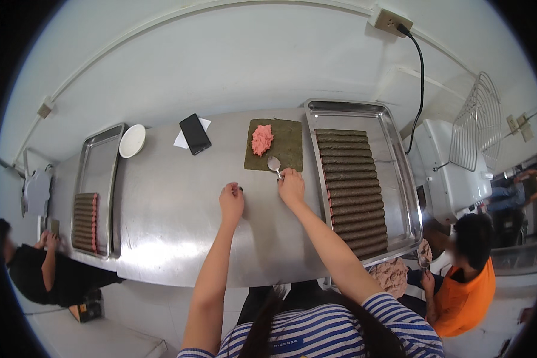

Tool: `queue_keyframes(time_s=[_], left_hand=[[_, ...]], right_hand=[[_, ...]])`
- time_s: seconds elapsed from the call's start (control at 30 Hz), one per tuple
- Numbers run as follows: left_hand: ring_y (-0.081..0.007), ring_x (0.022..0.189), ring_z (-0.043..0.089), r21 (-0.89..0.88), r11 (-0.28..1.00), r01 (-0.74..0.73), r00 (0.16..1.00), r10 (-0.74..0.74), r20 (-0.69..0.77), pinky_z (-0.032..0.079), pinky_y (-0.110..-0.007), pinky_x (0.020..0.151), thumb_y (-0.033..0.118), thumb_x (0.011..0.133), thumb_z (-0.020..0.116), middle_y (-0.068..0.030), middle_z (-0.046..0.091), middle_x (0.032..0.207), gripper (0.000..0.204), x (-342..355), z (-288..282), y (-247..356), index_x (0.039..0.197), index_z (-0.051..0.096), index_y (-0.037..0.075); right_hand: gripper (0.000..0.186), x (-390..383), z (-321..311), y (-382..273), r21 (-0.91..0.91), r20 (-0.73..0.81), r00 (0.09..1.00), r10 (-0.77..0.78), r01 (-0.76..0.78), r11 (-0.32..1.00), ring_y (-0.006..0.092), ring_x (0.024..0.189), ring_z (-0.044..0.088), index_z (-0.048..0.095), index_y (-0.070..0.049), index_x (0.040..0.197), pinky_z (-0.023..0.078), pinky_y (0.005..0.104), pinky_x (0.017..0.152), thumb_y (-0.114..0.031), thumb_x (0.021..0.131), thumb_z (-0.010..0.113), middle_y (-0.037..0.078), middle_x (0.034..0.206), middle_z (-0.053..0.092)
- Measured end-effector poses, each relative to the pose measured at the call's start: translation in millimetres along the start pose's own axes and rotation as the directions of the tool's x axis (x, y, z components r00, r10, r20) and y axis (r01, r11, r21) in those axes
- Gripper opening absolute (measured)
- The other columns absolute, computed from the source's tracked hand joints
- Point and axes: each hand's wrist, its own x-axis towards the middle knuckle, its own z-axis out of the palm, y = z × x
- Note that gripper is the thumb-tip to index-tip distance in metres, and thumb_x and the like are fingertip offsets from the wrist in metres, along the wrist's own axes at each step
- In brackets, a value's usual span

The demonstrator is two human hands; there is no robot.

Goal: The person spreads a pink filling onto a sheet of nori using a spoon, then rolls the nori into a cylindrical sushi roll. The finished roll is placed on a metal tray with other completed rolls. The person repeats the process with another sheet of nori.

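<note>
A dark green nori sheet (pixel 289 140) lies flat on the steel table, with a mound of pink minced filling (pixel 262 139) on its upper left part. My right hand (pixel 291 187) is closed round the handle of a metal spoon (pixel 273 163), whose bowl rests over the sheet's near edge, just below the filling. Left of it, my left hand (pixel 231 200) hovers over bare steel with its fingers curled together; whether anything small is in them is hidden. Close by on the right, a metal tray (pixel 394 173) holds several filled nori rolls (pixel 352 191) laid side by side.
A second tray (pixel 100 161) with several rolls stands at the left, beside a white bowl (pixel 132 141). A phone (pixel 195 135) lies on white paper near the wall. One person in orange (pixel 465 298) is at the right by a mass of pink mince (pixel 391 276); another in black (pixel 27 271) works at the left.
</note>
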Motion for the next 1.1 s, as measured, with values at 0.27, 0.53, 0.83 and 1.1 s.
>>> queue_keyframes(time_s=[0.27, 0.53, 0.83, 1.1], left_hand=[[-0.0314, 0.085, 0.065, 0.133, 0.99, 0.034, 0.994, -0.048, 0.098, 0.051, -0.041, 0.077, 0.02, 0.078, 0.068, -0.0159, 0.067, 0.091, 0.032, 79.7, 27.6, 7.1, 0.101, 0.063, 0.0], [-0.031, 0.085, 0.067, 0.23, 0.964, 0.134, 0.968, -0.176, 0.176, 0.052, -0.041, 0.075, 0.022, 0.074, 0.07, -0.0144, 0.069, 0.087, 0.026, 95.4, 37.6, 30.8, 0.091, 0.066, 0.002], [-0.016, 0.066, 0.068, -0.228, 0.904, 0.361, 0.878, -0.248, 0.409, 0.056, -0.027, 0.06, 0.005, 0.079, 0.066, -0.0102, 0.067, 0.074, 0.009, 107.3, 34.0, 11.0, 0.081, 0.064, -0.004], [-0.0138, 0.07, 0.065, -0.199, 0.893, 0.404, 0.838, -0.275, 0.471, 0.056, -0.024, 0.064, 0.005, 0.082, 0.064, -0.0087, 0.066, 0.078, 0.01, 74.0, -24.7, 12.9, 0.087, 0.063, -0.003]], right_hand=[[0.011, -46.8, -37.2, -5.4, 0.473, -0.028, 0.988, 0.152, -0.121, 0.873, 0.0199, 0.065, 0.057, 0.059, -0.001, 0.087, 0.045, 0.0321, 0.06, -0.001, 0.077, 0.062, 0.008, 0.073, 0.058], [0.011, -156.8, -88.9, -2.2, 0.648, 0.097, 0.972, 0.213, -0.225, 0.727, 0.0052, 0.065, 0.046, 0.058, -0.001, 0.088, 0.04, 0.0215, 0.06, 0.004, 0.079, 0.062, -0.002, 0.072, 0.051], [0.016, -184.3, -94.9, 5.4, 0.693, 0.18, 0.964, 0.194, -0.264, 0.671, 0.0063, 0.071, 0.049, 0.059, 0.0, 0.091, 0.042, 0.0213, 0.066, 0.007, 0.077, 0.062, -0.001, 0.076, 0.055], [0.015, -182.0, -101.3, 32.9, 0.754, 0.185, 0.978, 0.1, -0.206, 0.624, 0.0077, 0.072, 0.052, 0.057, 0.0, 0.093, 0.044, 0.0223, 0.067, 0.007, 0.08, 0.061, 0.001, 0.078, 0.057]])
